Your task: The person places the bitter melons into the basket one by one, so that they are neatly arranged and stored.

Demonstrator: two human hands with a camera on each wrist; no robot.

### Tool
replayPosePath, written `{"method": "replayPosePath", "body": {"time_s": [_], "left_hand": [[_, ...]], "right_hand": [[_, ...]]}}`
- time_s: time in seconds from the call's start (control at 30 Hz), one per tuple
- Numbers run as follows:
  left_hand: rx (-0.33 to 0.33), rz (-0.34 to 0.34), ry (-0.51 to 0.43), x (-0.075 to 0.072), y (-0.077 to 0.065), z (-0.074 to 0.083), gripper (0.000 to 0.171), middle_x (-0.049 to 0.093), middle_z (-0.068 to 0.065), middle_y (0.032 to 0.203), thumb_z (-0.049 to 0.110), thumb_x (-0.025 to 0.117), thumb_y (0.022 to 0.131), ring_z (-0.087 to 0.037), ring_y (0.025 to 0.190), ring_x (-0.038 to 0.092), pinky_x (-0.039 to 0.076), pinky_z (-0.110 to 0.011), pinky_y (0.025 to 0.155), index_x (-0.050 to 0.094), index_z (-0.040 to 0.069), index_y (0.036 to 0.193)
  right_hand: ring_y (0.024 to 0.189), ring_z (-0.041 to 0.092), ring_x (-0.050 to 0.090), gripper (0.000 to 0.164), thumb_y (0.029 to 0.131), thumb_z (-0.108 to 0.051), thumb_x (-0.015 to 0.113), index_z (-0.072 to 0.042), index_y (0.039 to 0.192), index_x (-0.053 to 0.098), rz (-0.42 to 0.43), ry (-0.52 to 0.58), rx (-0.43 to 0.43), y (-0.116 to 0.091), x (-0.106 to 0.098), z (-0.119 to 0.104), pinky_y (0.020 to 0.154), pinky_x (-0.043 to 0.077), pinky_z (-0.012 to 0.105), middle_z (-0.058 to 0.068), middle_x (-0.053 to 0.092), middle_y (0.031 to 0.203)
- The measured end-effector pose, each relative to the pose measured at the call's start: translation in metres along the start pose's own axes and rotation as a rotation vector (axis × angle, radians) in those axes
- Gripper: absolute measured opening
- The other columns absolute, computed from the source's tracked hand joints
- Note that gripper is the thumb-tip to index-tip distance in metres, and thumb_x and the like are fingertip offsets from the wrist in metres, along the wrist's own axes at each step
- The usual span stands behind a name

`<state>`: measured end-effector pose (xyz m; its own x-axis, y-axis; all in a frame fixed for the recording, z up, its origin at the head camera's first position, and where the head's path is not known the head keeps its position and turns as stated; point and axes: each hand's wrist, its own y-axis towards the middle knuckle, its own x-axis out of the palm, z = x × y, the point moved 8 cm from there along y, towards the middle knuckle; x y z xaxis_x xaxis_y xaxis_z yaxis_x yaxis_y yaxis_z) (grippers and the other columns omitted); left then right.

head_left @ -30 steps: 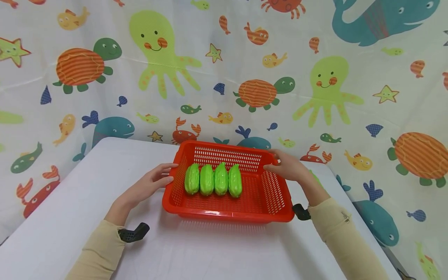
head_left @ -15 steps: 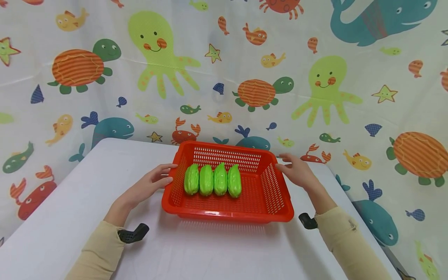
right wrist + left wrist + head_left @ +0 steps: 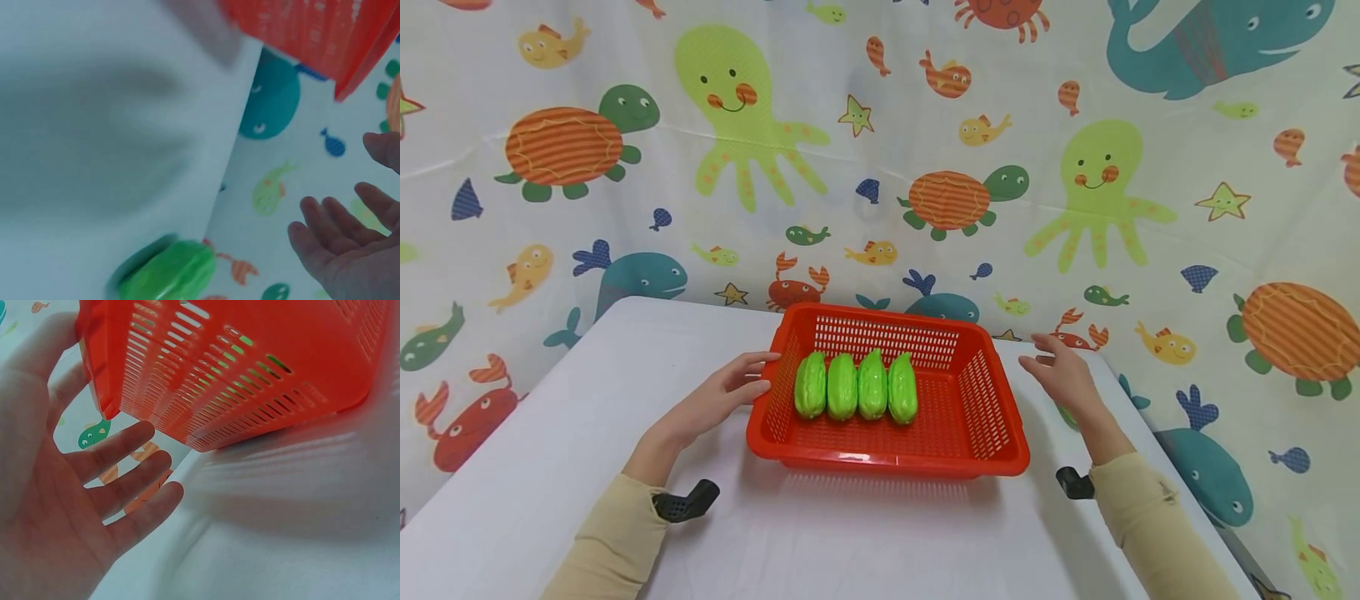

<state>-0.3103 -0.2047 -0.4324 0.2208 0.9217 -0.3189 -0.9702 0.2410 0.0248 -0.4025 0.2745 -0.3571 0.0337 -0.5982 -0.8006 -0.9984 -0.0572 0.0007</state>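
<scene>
A red slotted plastic basket (image 3: 880,462) stands on the white table. Several glossy green ridged gourd-like pieces (image 3: 842,387) lie in a row in its left half. At the basket's left rim is my left hand (image 3: 718,396), its thumb and forefinger touching the rim while the other fingers spread below it in the left wrist view. My right hand (image 3: 1067,383) hovers right of the basket, apart from it, with relaxed fingers and nothing held. Another green piece (image 3: 172,272) rests on the table below that hand; the right wrist mostly hides it in the head view.
The white table (image 3: 820,550) reaches back to a hanging cloth (image 3: 880,150) printed with sea animals. Black wrist cameras stick out from the left sleeve (image 3: 617,533) and the right sleeve (image 3: 1157,525).
My right hand has left the basket's right rim and moved right, over the table. The left hand and basket stay where they were.
</scene>
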Motion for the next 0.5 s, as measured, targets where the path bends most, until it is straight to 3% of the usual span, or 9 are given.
{"method": "replayPosePath", "body": {"time_s": [0.2, 0.5], "left_hand": [[-0.004, 0.001, 0.004, 0.000, 0.000, -0.001, 0.056, 0.039, -0.021, 0.145, 0.038, 0.056, 0.098, -0.041, 0.125, 0.048, 0.052, -0.049, 0.092, 0.037, 0.025, 0.149], [-0.017, 0.003, 0.009, 0.000, 0.000, -0.002, 0.057, 0.039, -0.021, 0.146, 0.040, 0.056, 0.098, -0.042, 0.125, 0.048, 0.052, -0.050, 0.093, 0.036, 0.025, 0.149]], "right_hand": [[0.132, 0.045, 0.040, 0.063, 0.098, -0.032, 0.058, -0.005, 0.150, 0.034, 0.043, -0.048, 0.061, 0.007, -0.009, 0.034, 0.098, 0.046, 0.056, 0.027, 0.037, 0.148], [0.132, 0.048, 0.035, 0.064, 0.099, -0.030, 0.055, -0.001, 0.150, 0.030, 0.009, -0.092, 0.101, 0.008, -0.012, 0.071, 0.103, 0.038, 0.061, 0.031, 0.032, 0.148]]}}
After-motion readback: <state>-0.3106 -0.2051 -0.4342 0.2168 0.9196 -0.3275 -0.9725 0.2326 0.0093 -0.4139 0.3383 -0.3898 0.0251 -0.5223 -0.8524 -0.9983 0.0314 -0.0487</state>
